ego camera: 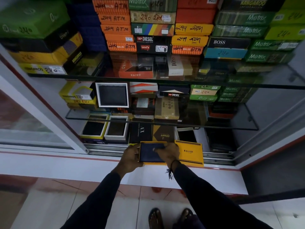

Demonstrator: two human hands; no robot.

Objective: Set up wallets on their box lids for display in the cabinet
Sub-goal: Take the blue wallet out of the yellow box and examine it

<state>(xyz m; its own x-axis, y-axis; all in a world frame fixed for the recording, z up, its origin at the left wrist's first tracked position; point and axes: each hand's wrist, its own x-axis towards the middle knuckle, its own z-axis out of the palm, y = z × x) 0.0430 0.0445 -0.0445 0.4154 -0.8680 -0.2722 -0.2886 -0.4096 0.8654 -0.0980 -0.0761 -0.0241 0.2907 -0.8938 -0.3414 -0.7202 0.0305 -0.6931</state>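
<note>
A yellow box base point(148, 163) rests on the cabinet's front ledge with a dark navy wallet point(149, 154) lying in it. My left hand point(130, 158) grips the box's left side. My right hand point(168, 153) holds its right side, with fingers over the wallet's top right corner. The yellow BALISI lid point(189, 152) lies flat just to the right, partly under my right hand. Behind, on the bottom shelf, stand open boxes showing dark wallets: a yellow-rimmed one point(94, 128), a white one point(116, 128) and another white one point(187, 135).
Glass shelves point(165, 124) above carry stacks of closed wallet boxes in orange, green, yellow and black. A framed white box with a dark wallet point(113, 95) stands upright on the middle shelf. The sliding door track point(105, 150) runs along the ledge. My feet are on the tiled floor.
</note>
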